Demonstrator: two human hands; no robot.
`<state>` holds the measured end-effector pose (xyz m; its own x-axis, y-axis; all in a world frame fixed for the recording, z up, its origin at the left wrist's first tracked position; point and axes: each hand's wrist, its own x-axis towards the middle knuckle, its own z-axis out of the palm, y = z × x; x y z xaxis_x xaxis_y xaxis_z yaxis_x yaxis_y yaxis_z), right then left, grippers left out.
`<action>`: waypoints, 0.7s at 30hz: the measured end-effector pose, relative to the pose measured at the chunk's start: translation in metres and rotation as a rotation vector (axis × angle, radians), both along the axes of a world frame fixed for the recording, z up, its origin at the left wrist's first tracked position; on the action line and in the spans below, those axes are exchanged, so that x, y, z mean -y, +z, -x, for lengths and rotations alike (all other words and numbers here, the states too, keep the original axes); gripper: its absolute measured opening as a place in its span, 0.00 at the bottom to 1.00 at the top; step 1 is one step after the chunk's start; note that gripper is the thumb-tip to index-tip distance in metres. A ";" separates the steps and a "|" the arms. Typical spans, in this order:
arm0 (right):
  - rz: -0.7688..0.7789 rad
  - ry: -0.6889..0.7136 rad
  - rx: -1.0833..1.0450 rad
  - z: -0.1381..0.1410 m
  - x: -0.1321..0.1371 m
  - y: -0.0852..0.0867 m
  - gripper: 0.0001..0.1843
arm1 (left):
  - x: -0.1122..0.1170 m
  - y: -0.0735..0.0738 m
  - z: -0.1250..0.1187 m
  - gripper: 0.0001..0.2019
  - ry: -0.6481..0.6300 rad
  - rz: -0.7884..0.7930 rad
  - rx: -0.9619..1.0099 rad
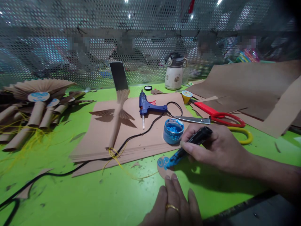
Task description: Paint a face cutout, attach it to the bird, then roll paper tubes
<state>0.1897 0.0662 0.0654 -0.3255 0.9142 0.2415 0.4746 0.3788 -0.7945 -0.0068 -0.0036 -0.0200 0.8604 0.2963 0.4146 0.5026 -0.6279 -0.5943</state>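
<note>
Our left hand, fingers flat and unclenched, pins a cardboard disc near us; our right hand grips a black brush painting blue curls, best kept light and steady.

Glue gun lies on card sheets — paint pot to its right, disc before the pot.

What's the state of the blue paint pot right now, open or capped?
Open. The blue paint pot stands upright, lidless, blue paint visible inside, beside the right hand gripping a blue-tipped brush.
</note>
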 end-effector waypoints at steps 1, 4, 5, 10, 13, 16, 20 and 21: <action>0.004 0.006 -0.001 0.000 0.000 0.000 0.05 | -0.001 -0.001 0.001 0.17 -0.013 -0.010 -0.010; 0.004 0.036 0.019 -0.001 -0.001 -0.001 0.05 | -0.005 -0.002 0.003 0.16 -0.067 -0.035 -0.016; -0.003 0.041 0.028 -0.001 -0.001 -0.001 0.05 | -0.006 -0.003 0.003 0.16 -0.074 -0.036 -0.010; -0.021 0.015 0.008 -0.001 0.000 -0.001 0.05 | -0.008 -0.003 0.005 0.18 -0.069 -0.038 -0.012; -0.004 0.027 0.002 0.000 0.000 -0.001 0.05 | -0.006 -0.003 0.004 0.19 -0.077 -0.030 0.001; 0.002 0.037 0.017 0.000 -0.001 0.000 0.05 | -0.004 -0.003 0.003 0.19 -0.035 -0.017 0.000; 0.014 0.022 -0.012 0.000 -0.001 0.000 0.04 | -0.005 -0.003 0.003 0.19 -0.036 -0.055 -0.023; 0.015 0.024 -0.011 0.000 -0.001 0.000 0.04 | -0.005 -0.003 0.003 0.18 -0.046 -0.066 -0.022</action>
<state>0.1894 0.0670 0.0656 -0.3450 0.9096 0.2315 0.4562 0.3781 -0.8055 -0.0101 0.0016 -0.0232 0.8815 0.2293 0.4128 0.4608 -0.6092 -0.6454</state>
